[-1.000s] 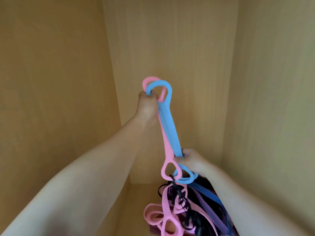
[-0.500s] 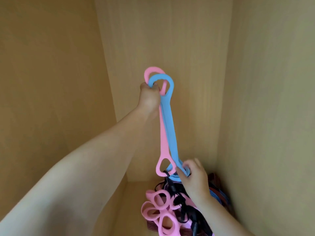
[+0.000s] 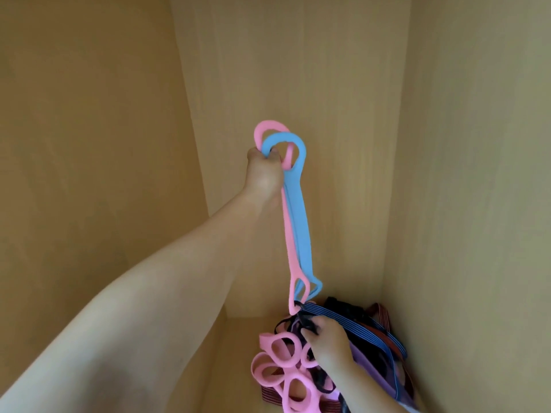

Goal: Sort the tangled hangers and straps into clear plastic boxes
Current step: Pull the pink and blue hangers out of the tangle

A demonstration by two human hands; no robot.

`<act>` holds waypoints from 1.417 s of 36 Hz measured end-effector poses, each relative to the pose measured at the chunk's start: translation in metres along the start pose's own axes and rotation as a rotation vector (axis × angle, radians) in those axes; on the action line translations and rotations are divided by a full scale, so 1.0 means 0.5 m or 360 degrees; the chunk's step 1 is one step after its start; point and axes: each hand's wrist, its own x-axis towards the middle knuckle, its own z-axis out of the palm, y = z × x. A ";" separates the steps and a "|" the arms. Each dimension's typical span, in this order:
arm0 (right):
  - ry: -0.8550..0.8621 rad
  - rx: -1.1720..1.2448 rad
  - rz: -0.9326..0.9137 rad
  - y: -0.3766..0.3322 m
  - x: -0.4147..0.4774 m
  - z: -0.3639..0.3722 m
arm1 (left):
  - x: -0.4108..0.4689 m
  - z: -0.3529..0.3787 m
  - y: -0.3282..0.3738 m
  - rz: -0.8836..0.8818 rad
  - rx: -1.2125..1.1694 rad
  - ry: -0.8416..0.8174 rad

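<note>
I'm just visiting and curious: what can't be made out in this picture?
Head view: the left hand shows only its back, so its grip on the pink band and blue band loops is hidden.
The right hand buries its fingertips in the tangled pile; which strand they hold is unclear.
The picture's bottom edge cuts off that pile.
No clear boxes appear.

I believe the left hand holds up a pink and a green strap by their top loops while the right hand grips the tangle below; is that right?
Nearly: the head view shows the left hand holding a pink strap and a blue strap, not green; the right hand grips the tangle.
</note>
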 end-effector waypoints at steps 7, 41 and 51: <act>0.0113 0.0058 -0.0333 -0.005 -0.006 0.013 | 0.003 -0.014 -0.010 0.0003 -0.0007 0.0039; -0.0132 -0.0882 0.0190 -0.062 0.022 -0.075 | -0.016 -0.027 -0.022 0.0023 -0.0143 0.0070; -0.0266 0.0915 -0.0485 -0.294 0.058 -0.162 | -0.034 -0.040 -0.008 0.0044 -0.0411 -0.0063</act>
